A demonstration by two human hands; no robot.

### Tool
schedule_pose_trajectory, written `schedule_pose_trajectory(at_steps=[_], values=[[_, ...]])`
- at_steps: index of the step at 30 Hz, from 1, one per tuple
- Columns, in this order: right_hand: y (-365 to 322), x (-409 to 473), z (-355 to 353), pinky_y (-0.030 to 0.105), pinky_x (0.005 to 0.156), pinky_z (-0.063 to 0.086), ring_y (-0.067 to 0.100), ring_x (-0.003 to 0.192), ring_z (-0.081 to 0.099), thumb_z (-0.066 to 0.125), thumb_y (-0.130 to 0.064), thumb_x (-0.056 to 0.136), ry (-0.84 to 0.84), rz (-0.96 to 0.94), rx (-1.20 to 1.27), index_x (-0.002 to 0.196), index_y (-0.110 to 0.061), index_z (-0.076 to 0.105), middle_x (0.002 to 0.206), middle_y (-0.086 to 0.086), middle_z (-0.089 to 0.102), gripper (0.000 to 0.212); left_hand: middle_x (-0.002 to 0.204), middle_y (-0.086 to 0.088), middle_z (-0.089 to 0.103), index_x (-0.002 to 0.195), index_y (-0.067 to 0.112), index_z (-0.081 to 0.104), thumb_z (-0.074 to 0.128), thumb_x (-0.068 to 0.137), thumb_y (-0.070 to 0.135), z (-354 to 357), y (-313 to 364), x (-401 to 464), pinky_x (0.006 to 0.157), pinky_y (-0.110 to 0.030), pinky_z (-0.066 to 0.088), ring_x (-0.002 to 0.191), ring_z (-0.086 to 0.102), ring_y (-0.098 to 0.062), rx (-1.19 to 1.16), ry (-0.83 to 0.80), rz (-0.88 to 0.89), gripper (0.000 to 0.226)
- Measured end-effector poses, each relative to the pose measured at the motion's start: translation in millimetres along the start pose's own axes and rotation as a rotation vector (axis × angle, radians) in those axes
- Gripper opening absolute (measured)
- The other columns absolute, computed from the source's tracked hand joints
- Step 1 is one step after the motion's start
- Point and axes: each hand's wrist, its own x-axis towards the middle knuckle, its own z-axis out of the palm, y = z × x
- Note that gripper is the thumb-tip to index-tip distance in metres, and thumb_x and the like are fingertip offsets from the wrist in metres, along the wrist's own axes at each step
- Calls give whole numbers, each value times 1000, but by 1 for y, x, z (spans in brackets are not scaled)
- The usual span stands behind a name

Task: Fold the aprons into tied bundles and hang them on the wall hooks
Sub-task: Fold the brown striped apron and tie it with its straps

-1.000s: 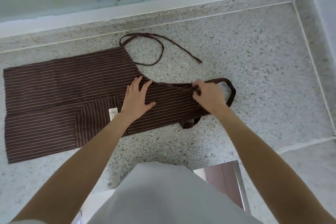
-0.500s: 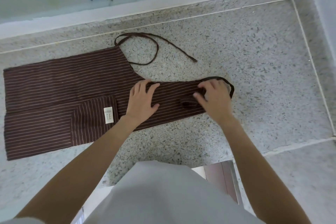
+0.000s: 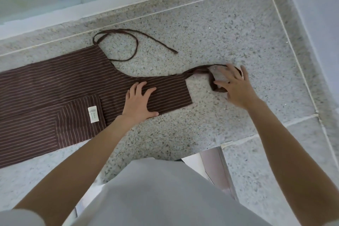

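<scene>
I am laying the apron point(image 3: 73, 93) flat on the speckled stone counter point(image 3: 211, 29) so I can fold it. It is brown with thin light stripes. It lies long and flat, and its left end runs out of view. It has a pocket point(image 3: 78, 119) with a small white label point(image 3: 93, 114) on it.

To do this step well, I think I should keep the cloth pinned with one hand and pull the neck strap point(image 3: 203, 71) out straight with the other. The strap should lie smooth and not twisted. Then it will not make a lump when I fold. I should go slow so the cloth does not slide on the smooth stone.

My left hand point(image 3: 139, 102) lies flat on the top end of the apron. Its fingers are straight and spread. It presses the cloth down and holds nothing.

My right hand point(image 3: 233, 86) is off to the right, over the strap's loop on the bare counter. Its fingers are spread and nearly straight. They lie on the loop and do not curl round it. Part of the loop is hidden under my hand.

The long tie string point(image 3: 135, 46) lies in a curl behind the apron, well apart from both hands. I see no wall hooks here.
</scene>
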Motion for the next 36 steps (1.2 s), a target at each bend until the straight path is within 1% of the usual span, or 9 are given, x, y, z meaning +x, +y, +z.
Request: schedule_pose_trajectory(at_steps=[2, 4, 8, 13, 22, 26, 30, 33, 36], values=[[1, -4, -4, 56, 112, -11, 25, 145, -9, 71, -12, 72, -76, 73, 39, 130, -31, 53, 158, 1, 9, 64, 151, -9, 12, 143, 30, 27, 71, 68, 59, 0, -2, 0, 113, -56, 14, 140, 4, -33, -8, -5, 4, 92], [-11, -11, -5, 55, 112, -9, 25, 145, -3, 69, -12, 72, -11, 90, 159, 128, -31, 54, 156, 1, 17, 61, 152, -10, 12, 143, 29, 28, 70, 70, 58, 2, -1, -2, 114, -54, 13, 141, 4, -33, -18, 7, 20, 89], [-74, -11, 9, 55, 107, 26, 32, 132, 38, 62, -5, 76, 283, -63, 408, 109, -20, 65, 134, 8, 52, 37, 151, -7, 21, 141, 27, 34, 63, 78, 57, 7, -5, -13, 113, -50, 18, 141, 10, -30, -43, 36, 80, 76], [-180, 11, 10, 42, 93, 46, 27, 112, 56, 68, -7, 76, 345, -321, 521, 104, -13, 67, 111, 4, 65, 29, 139, -5, 43, 132, 22, 47, 54, 79, 60, 15, -30, -54, 101, -50, 39, 130, 37, -27, -107, 164, 36, 66], [-375, 54, -5, 44, 95, 43, 31, 119, 50, 75, -19, 74, 133, -704, 352, 110, -12, 63, 127, 13, 55, 39, 145, 0, 37, 136, 23, 45, 68, 78, 49, 30, -184, -183, 107, -49, 31, 134, 32, -26, -215, 283, -510, 68], [-416, 62, -5, 41, 78, 51, 32, 98, 60, 83, -17, 62, 75, -652, 167, 104, -7, 64, 108, 14, 62, 47, 147, 6, 35, 135, 29, 46, 69, 79, 47, 28, -247, -221, 108, -52, 29, 134, 30, -23, -262, 265, -443, 63], [-433, 60, -8, 36, 61, 52, 29, 77, 64, 69, 0, 71, 185, -564, 67, 101, -2, 62, 86, 13, 65, 31, 148, 14, 31, 138, 34, 40, 60, 83, 53, 20, -286, -239, 109, -45, 24, 136, 30, -15, -119, 143, -310, 62], [-432, 57, -16, 23, 38, 37, 18, 48, 57, 76, -1, 69, 286, -419, 99, 89, -4, 62, 59, 3, 58, 25, 132, 6, 55, 129, 27, 54, 53, 93, 30, 11, -304, -244, 92, -38, 44, 116, 56, -19, -106, 282, -244, 35], [-436, 45, -6, 24, 42, 43, 18, 54, 60, 79, 1, 64, 292, -437, 68, 91, -4, 64, 66, 5, 62, 31, 86, -6, 71, 118, 21, 62, 47, 96, 23, -1, -328, -259, 60, -34, 50, 73, 67, -26, -141, 325, -268, 26]])
